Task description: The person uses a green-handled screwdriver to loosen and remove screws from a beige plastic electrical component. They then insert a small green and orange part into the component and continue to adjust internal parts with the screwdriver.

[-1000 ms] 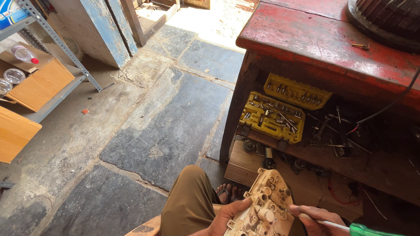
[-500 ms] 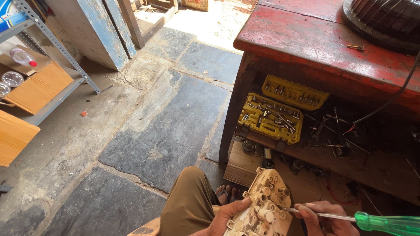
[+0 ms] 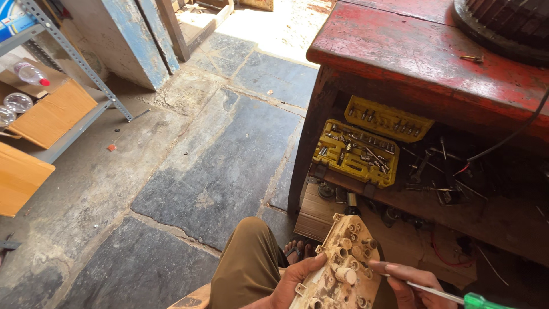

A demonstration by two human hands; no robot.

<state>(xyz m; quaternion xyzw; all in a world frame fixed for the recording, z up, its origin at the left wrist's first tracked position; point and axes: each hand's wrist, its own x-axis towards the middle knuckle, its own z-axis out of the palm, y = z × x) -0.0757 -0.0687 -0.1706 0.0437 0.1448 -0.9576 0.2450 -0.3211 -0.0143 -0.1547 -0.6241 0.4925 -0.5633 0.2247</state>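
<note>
Head view: under the red workbench (image 3: 400, 51), an open yellow socket case (image 3: 357, 153) holds rows of small metal bits. Below it, the left hand (image 3: 294, 283) grasps a beige plastic housing (image 3: 342, 269); the right hand (image 3: 409, 283) pinches a green-handled screwdriver (image 3: 452, 294), both partly cut off by the frame edge.

We count one dusty cream plastic housing (image 3: 342, 269), one green-handled screwdriver (image 3: 452, 294), one open yellow socket set case (image 3: 366, 146), and three plastic bottles (image 3: 17, 102).
</note>
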